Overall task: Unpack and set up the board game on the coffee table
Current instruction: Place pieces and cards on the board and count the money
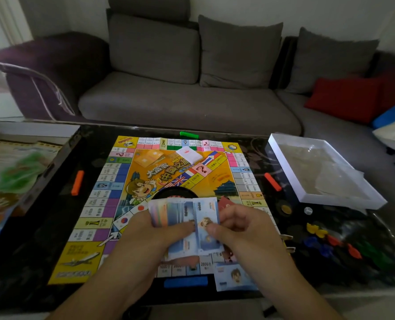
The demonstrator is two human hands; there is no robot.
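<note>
Both hands, left hand point(166, 229) and right hand point(235, 225), pinch the banknotes point(187, 218) fanned leftward above the board's point(122, 181) near edge.

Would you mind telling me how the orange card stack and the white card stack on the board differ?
The orange card stack lies left of the board's centre art, while the white card stack sits right of it, nearer the top edge. The orange stack is orange with a pale mark; the white stack is white with a reddish mark. The orange stack looks spread into two offset piles, the white one a single tilted pile. Both rest untouched on the board.
</note>
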